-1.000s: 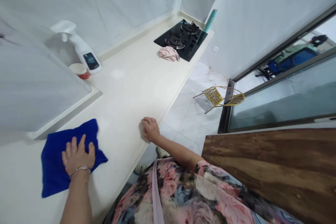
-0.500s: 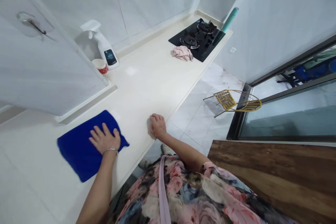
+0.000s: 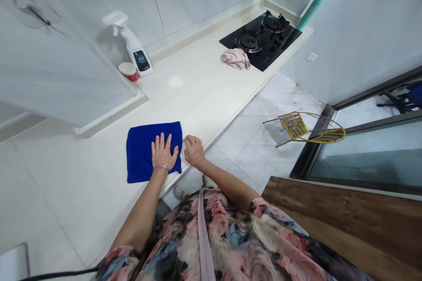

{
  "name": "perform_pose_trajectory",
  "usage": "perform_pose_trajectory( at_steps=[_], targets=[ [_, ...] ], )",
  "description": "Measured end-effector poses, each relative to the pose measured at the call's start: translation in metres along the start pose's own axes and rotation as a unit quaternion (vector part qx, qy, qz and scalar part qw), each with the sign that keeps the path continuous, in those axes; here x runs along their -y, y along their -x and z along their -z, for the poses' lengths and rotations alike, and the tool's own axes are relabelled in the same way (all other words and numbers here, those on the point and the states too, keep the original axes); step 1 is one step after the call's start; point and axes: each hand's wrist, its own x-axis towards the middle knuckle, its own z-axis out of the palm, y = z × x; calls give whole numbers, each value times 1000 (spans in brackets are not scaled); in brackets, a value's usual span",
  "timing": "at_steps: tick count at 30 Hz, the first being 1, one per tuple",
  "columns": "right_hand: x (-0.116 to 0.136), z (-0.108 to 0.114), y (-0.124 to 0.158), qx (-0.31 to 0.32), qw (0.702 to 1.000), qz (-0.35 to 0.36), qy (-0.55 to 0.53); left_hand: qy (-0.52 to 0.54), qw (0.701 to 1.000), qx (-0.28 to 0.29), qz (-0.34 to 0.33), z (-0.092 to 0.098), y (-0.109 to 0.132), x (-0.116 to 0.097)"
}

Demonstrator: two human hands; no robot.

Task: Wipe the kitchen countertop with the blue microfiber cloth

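A blue cloth (image 3: 140, 153) lies spread on the white counter, its near right corner slightly rumpled. My left hand (image 3: 164, 153), with a bracelet at the wrist, presses flat on the cloth with its fingers spread. Just right of the cloth's edge, my right hand (image 3: 194, 151) rests on the counter near its front edge. Its fingers are curled closed, and I see nothing in them. The fingertips come close to the cloth; whether they touch it I cannot tell.
Against the wall stand a white spray bottle (image 3: 138, 55) and a paper cup (image 3: 129, 71). A crumpled pink cloth (image 3: 236, 59) lies by the black gas hob (image 3: 263, 55). A wall corner (image 3: 108, 119) juts over the counter. A yellow woven chair (image 3: 295, 127) stands on the floor.
My left hand and the blue cloth have moved right along the counter, close to my right hand. The cloth has also turned. My right hand stays closed near the counter's edge.
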Motion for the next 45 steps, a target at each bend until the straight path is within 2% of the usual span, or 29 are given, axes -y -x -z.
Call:
perform_pose_trajectory(
  at_steps=[3,5,7,9,12,16,18,21,24,29,34,38,41,45],
  targets=[
    [-16,9,17,16,991,83,-100,-5,1000,2,5,0,-1,-1],
    [-29,14,42,31,969,96,-225,-12,1000,5,11,0,-2,-3],
    [-45,18,78,33,936,25,-349,-20,1000,7,14,0,-1,-5],
    [-65,23,119,16,906,-85,-413,-25,1000,5,14,-1,-1,-7],
    [-103,34,179,-40,881,-221,-417,-31,999,1,14,-4,-1,-7],
    [-153,51,240,-137,822,-381,-401,-45,999,4,12,-5,-1,-6],
    [-167,55,261,-171,792,-434,-395,-45,999,6,12,-4,-1,-7],
    [-167,51,282,-191,765,-478,-387,-30,999,13,12,-3,-1,-9],
    [-152,42,291,-163,772,-479,-385,-2,1000,16,10,-5,0,-9],
    [-132,38,297,-77,820,-430,-370,38,999,15,-7,-9,9,-3],
    [-122,46,308,-54,839,-414,-348,56,997,49,-18,-7,11,0],
    [-112,47,312,-38,849,-407,-334,105,992,63,11,-11,13,2],
    [-101,48,301,-33,865,-386,-320,136,990,15,29,-15,29,5],
    [-78,53,263,-30,898,-321,-299,141,983,-94,66,-12,67,15]
  ],
)
